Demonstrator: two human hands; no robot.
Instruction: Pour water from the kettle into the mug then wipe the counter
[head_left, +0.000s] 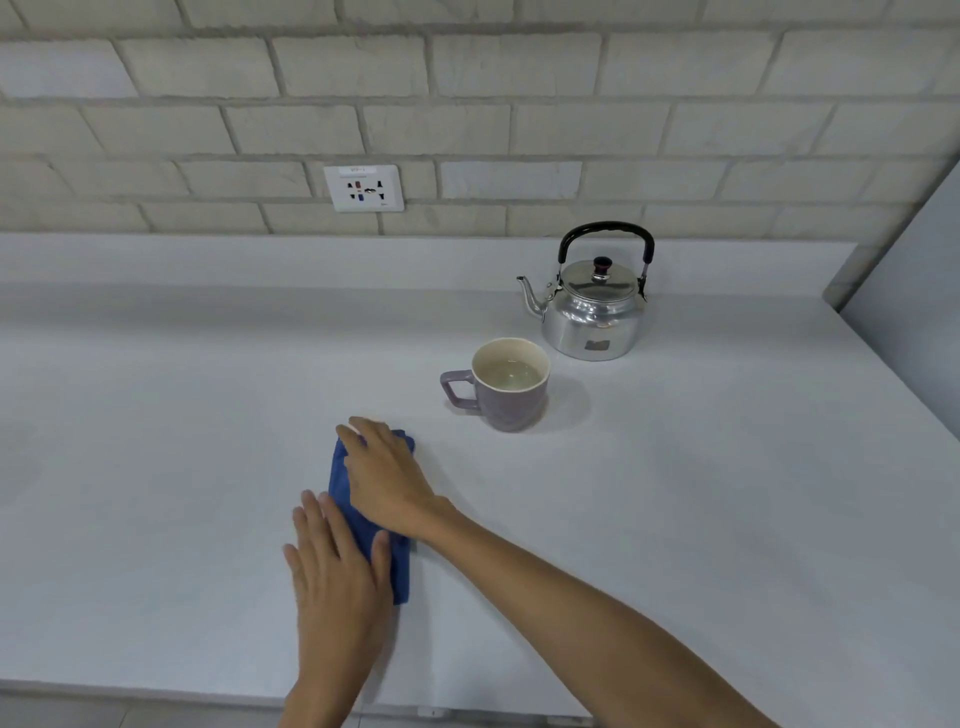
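Now | both hands (387, 478) flat, fingers spread, on blue cloth (397, 566) | kettle (592, 312) sticker unreadable

2 bare forearms, hands (337, 577) without sleeves.

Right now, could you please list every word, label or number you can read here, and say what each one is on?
Nothing can be read.
Wall socket: a small label strip along its top edge, too blurred to read.
Kettle: a small sticker low on its body, too small to read.
Mug and blue cloth: no text visible.
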